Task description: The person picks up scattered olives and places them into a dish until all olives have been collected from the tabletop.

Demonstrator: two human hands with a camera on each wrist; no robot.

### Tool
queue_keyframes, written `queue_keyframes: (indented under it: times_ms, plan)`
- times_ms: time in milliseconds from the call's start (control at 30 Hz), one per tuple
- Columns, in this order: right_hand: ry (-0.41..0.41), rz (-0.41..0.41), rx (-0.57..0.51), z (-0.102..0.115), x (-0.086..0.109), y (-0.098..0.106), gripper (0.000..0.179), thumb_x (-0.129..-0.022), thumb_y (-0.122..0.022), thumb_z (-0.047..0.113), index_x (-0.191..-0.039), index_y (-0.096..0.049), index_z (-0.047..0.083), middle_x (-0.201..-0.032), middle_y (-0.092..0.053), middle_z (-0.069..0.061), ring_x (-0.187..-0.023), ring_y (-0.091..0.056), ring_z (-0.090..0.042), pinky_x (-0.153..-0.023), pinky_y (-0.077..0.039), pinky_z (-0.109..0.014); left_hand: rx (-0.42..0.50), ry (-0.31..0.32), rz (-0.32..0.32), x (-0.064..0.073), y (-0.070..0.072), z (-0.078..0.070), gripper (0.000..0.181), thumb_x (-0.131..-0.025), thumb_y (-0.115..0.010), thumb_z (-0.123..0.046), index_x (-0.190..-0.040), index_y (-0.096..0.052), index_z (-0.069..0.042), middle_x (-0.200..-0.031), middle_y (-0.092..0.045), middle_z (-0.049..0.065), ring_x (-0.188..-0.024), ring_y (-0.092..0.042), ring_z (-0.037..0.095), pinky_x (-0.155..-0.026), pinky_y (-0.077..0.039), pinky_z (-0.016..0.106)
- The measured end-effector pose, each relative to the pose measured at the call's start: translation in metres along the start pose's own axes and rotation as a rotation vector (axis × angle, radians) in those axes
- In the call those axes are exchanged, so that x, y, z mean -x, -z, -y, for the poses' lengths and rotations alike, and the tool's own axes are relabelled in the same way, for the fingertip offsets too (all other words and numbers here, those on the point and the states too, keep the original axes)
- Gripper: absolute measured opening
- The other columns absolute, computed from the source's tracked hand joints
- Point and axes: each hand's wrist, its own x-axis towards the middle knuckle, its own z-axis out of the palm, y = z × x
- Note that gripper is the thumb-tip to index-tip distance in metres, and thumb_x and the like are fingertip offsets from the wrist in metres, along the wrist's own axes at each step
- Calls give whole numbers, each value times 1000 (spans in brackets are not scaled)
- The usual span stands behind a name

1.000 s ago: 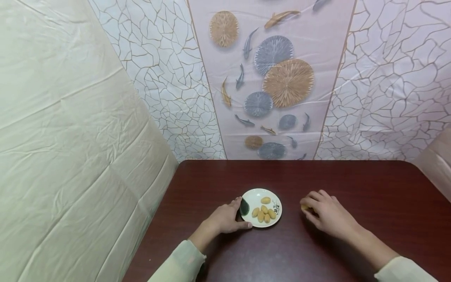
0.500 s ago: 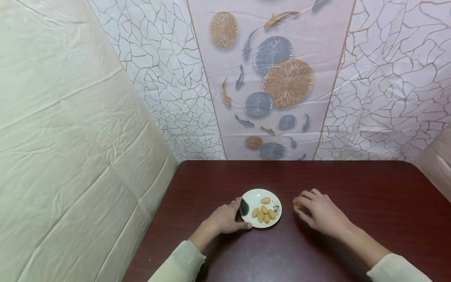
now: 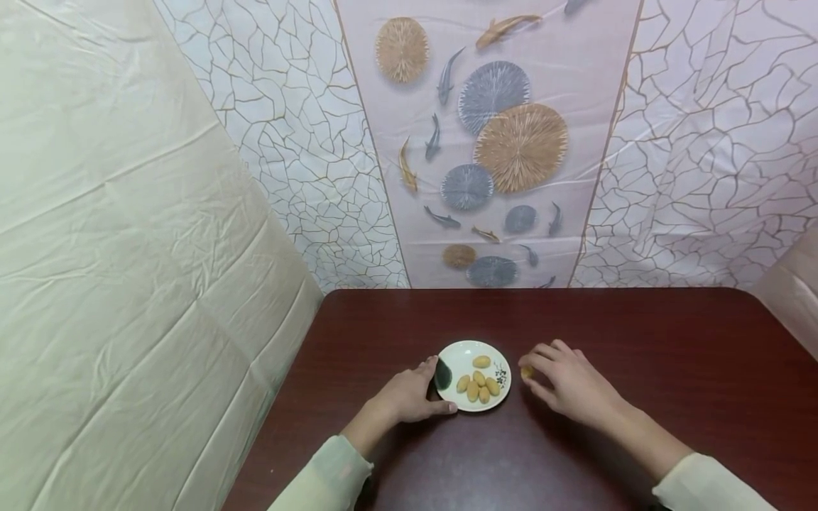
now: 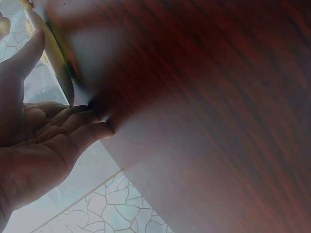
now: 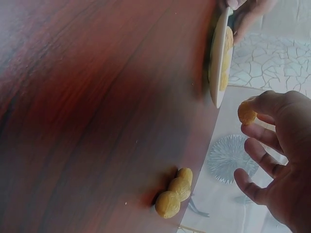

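A round white plate (image 3: pixel 453 399) with a dark green patch at its left rim and a small dark print at its right rests on the table. Several yellow oval fruits (image 3: pixel 473 392) lie on it, smooth and date-sized. My left hand (image 3: pixel 409 396) holds the plate's left rim, with the thumb at the near edge and the fingers along the side. Right of the plate, my right hand (image 3: pixel 575 383) pinches another yellow oval fruit (image 5: pixel 247 112) between thumb and index finger. In the right wrist view its other fingers are spread and loosely bent.
Three more yellow fruits (image 5: pixel 180 189) sit in a row on the table in the right wrist view; my right hand hides them in the head view. The dark red wooden table (image 3: pixel 358 326) meets a patterned cloth (image 3: pixel 498 234) behind and a pale cloth (image 3: pixel 160 284) on the left.
My right hand has moved left toward the plate, carrying the pinched yellow fruit. My left hand and the plate have stayed in place.
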Motion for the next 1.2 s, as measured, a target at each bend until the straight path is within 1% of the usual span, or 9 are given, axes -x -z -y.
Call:
queue_keyframes:
  times_ms: [267,467,700,900,1000,1133,1200]
  plan:
    - [13,-6,-5,5,-3,0,26,-89,-92,17,-110,-79,23,-106,-74,8,-95,-59,-15,-73,-46,-35,8,-1,2,1,1,-1,113,-95,-77,-70,-175,-30,-6,-176,-43,15,-159,-49,36,-129,-45,49]
    - [-5,20,-29,10,-7,0,26,-91,-90,16,-115,-80,20,-109,-75,5,-97,-60,-16,-75,-47,-36,8,1,4,2,3,-1,113,-95,-77,-70,-175,-29,-7,-177,-43,14,-159,-49,37,-129,-45,50]
    - [-6,24,-31,13,-9,-4,30,-90,-91,16,-118,-79,18,-110,-76,3,-97,-60,-17,-75,-49,-37,7,-4,2,3,3,-2,113,-95,-78,-69,-175,-30,-6,-176,-43,14,-159,-49,37,-130,-44,50]
    - [-4,36,-41,16,-11,-7,33,-90,-91,14,-121,-79,15,-112,-77,2,-98,-62,-18,-75,-51,-39,10,-2,1,2,3,-1,112,-95,-77,-69,-175,-30,-6,-176,-43,15,-159,-49,37,-129,-45,50]
    - [-5,39,-48,16,-13,-8,35,-89,-91,12,-122,-79,15,-112,-77,2,-98,-62,-18,-76,-53,-41,13,1,4,3,2,-1,112,-95,-76,-70,-175,-29,-7,-177,-43,14,-159,-49,37,-129,-45,50]
    - [8,27,-54,16,-15,-11,40,-88,-91,10,-126,-78,14,-115,-78,0,-99,-64,-21,-75,-55,-45,12,2,2,2,2,-1,112,-95,-77,-70,-175,-29,-7,-177,-43,14,-159,-50,37,-129,-45,50]
    - [13,20,-56,16,-15,-14,44,-88,-91,10,-129,-77,13,-117,-78,-1,-98,-65,-21,-73,-55,-44,10,1,-1,2,2,-1,112,-95,-77,-70,-175,-29,-7,-176,-43,15,-159,-50,36,-128,-45,49]
